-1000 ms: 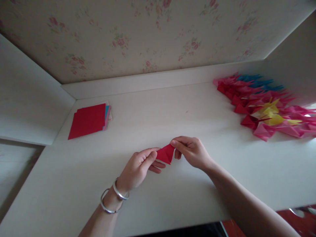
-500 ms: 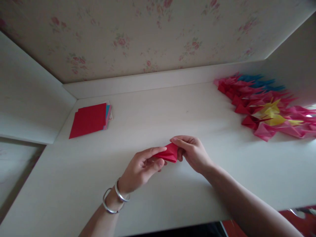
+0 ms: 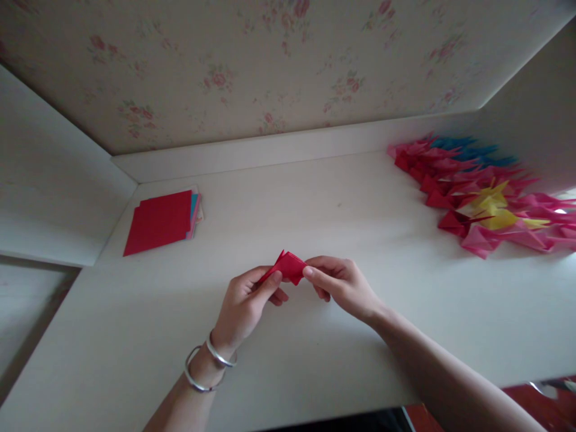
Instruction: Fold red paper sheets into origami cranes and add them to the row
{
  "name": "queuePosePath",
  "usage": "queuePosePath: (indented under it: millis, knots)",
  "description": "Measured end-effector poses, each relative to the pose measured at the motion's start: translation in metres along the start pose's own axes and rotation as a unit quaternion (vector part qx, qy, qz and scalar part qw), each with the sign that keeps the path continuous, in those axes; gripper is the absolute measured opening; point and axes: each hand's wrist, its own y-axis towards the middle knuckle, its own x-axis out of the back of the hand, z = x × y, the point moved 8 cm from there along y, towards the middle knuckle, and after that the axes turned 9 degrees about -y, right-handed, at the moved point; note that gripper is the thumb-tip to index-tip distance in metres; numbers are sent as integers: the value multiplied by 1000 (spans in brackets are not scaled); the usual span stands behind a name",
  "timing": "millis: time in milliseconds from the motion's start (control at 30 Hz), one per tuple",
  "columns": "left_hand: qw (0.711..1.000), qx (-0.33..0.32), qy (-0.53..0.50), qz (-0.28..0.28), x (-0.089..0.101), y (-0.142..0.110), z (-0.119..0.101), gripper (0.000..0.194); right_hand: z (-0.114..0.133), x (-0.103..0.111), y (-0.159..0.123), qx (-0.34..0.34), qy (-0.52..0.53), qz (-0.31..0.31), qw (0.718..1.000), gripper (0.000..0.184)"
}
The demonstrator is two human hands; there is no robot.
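A small piece of folded red paper (image 3: 289,266) is held between my two hands above the white desk. My left hand (image 3: 246,303), with two silver bangles on its wrist, pinches the paper's left end between thumb and fingers. At the right corner, my right hand (image 3: 339,282) grips it with thumb on top and fingers beneath. One thin point of the paper sticks up at the top. The parts under the fingertips are hidden.
On the white desk (image 3: 270,210), a stack of square paper (image 3: 159,222), red on top, lies at the left. Folded paper cranes (image 3: 490,204) in red, pink, yellow and blue crowd the right side. A floral-papered wall (image 3: 270,72) rises behind, with white panels at the left.
The folded paper has been turned in my hands, so its top point now shows. Both hands have shifted slightly left, and my left thumb now presses on the near side.
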Motion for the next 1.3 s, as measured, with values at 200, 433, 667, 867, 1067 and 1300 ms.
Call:
queuePosePath:
  millis: [200,433,667,867,1067,1300]
  knots:
    - [999,9,-38,3,-5,0,0,31,3,8,-1,47,-131,-79,987,47]
    - [998,-14,60,1,-6,-3,2,48,-2,8,-1,38,-148,-133,979,41]
    - [896,-281,343,-9,-19,-10,-20,40,-14,6,3,-7,-43,-126,991,34]
    - [895,-251,367,20,-24,-8,-12,40,-10,6,0,22,-24,-122,992,30]
    - [967,-112,216,74,-29,-6,-5,37,3,-1,-4,116,-7,-69,991,31]
    - [982,-52,151,100,-37,-8,-5,40,5,-4,-7,135,-99,-89,982,26]
